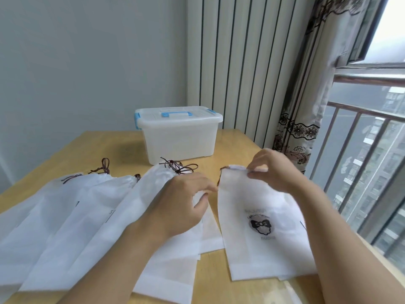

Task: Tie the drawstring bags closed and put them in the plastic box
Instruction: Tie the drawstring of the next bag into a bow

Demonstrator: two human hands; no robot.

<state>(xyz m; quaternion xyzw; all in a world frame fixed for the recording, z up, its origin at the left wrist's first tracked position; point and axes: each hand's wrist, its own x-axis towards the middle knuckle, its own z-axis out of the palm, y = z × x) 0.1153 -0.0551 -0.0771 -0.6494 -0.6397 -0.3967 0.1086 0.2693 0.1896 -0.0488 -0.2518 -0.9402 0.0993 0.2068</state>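
While the right hand (276, 170) pinches the top hem of the printed drawstring bag (260, 227), that bag lies with its long axis running away from the person, mouth toward the plastic box (178, 137). Its dark cord (219, 176) shows at the hem's left corner, just beside the left hand (184, 200), the nearer one, whose fingers are loosely curled and hold nothing I can make out. At least four more white bags (92, 211) fan out overlapping on the left of the wooden table (232, 145); the exact count is unclear. There is one box, lid on, well beyond them.
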